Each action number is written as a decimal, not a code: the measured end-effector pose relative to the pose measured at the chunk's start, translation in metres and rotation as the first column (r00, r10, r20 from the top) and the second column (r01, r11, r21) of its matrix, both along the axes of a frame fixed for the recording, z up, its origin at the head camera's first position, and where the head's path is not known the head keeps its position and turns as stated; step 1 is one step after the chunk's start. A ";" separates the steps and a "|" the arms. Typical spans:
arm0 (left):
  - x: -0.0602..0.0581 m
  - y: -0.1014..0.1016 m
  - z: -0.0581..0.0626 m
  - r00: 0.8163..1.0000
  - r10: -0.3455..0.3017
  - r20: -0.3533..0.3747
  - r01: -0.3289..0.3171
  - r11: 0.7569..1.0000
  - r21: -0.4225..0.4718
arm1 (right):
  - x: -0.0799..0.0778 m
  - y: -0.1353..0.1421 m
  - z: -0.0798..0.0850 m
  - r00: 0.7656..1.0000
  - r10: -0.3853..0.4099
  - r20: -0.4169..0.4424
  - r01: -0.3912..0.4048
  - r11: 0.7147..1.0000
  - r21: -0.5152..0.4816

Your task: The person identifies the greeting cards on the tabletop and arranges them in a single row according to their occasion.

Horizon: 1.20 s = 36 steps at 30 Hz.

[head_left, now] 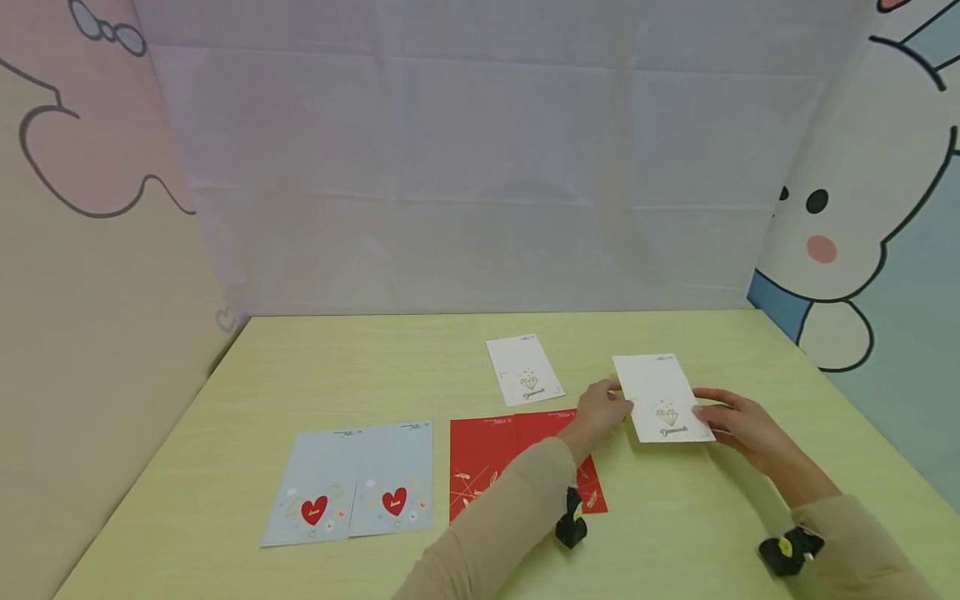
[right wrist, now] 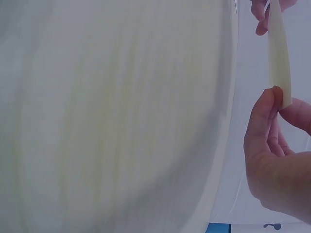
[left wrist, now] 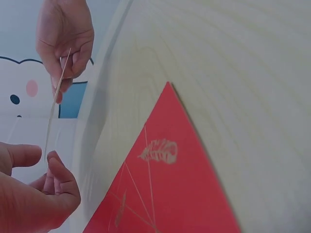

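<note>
A white card (head_left: 662, 400) with a gold diamond drawing is held up off the table between both hands. My left hand (head_left: 600, 417) pinches its left edge, thumb on one face and fingers on the other. At the opposite edge my right hand (head_left: 750, 429) grips the card between thumb and fingers. The left wrist view shows the card (left wrist: 54, 107) edge-on between the two hands, and the right wrist view shows it slightly bowed (right wrist: 279, 58). A matching white card (head_left: 525, 371) lies on the table to the left.
Two overlapping red cards (head_left: 480, 454) with gold drawings lie beneath my left forearm, partly hidden. Farther left are two light-blue cards (head_left: 322, 467) with red hearts, side by side. The pale wooden table (head_left: 360, 358) ends at a white cloth backdrop (head_left: 480, 167).
</note>
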<state>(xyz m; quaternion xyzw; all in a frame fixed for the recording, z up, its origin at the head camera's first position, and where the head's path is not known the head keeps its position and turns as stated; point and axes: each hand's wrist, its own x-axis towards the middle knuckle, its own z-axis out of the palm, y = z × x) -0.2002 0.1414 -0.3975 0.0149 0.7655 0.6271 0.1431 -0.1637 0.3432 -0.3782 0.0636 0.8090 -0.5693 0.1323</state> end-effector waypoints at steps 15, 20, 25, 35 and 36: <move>0.005 -0.023 0.008 0.999 -0.016 -0.030 0.017 1.000 0.025 | 0.006 -0.016 0.007 0.996 0.067 -0.065 -0.064 0.997 0.043; 0.007 -0.030 0.007 0.999 -0.027 -0.030 0.027 1.000 0.006 | 0.006 -0.023 0.011 0.993 0.078 -0.083 -0.071 0.993 0.092; 0.016 -0.035 0.011 0.997 -0.061 -0.040 0.060 0.998 -0.021 | 0.005 -0.025 0.011 0.992 0.067 -0.106 -0.057 0.994 0.093; 0.030 -0.036 0.008 0.997 -0.080 -0.016 0.081 0.997 0.022 | 0.008 -0.017 0.005 0.987 0.086 -0.139 -0.074 0.993 0.091; 0.032 -0.035 0.008 0.997 -0.078 -0.014 0.078 0.997 0.029 | 0.008 -0.015 0.003 0.986 0.091 -0.137 -0.080 0.993 0.086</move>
